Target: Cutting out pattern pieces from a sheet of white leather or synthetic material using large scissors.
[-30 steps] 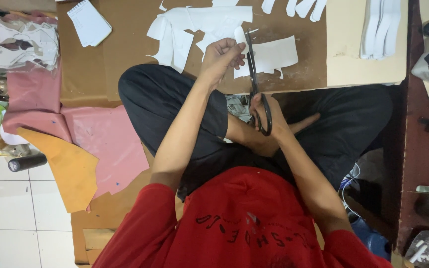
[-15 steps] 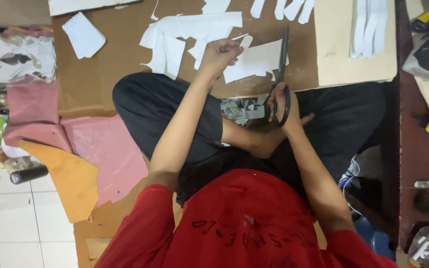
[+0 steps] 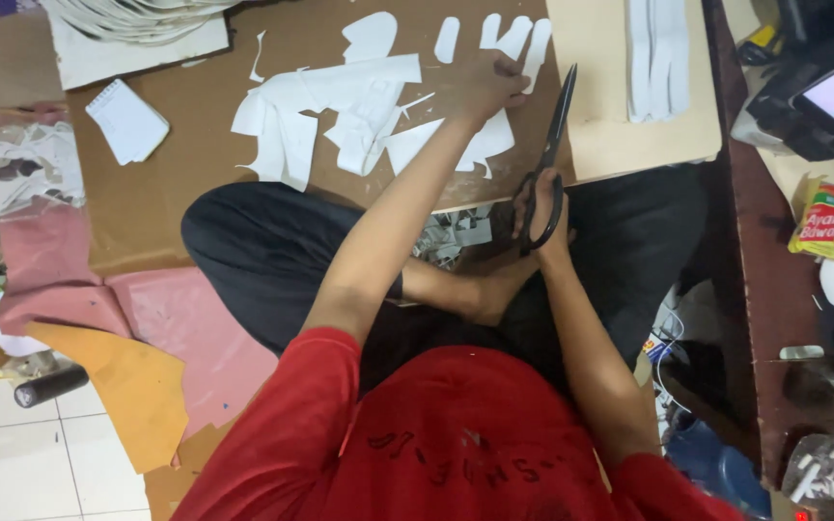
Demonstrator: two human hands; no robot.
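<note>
Left hand [image 3: 496,85] pressing flat, fingers spread, on white cut paper pieces [image 3: 359,106] atop the brown cardboard sheet [image 3: 176,183]. Right hand [image 3: 544,214] gripping black long-bladed scissors [image 3: 552,145], fingers closed through the handles, blades shut along the beige board [image 3: 600,116] edge; bare cardboard between.

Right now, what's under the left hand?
The left hand presses white paper pieces lying on brown board. What is directly beneath the palm is covered. The right hand holds black scissors nearby.

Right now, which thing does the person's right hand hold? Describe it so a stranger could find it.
Start at the brown cardboard work board strewn with white paper cutouts. At its near right edge, the right hand grips long black scissors, the only dark metal tool among pale scraps.
</note>
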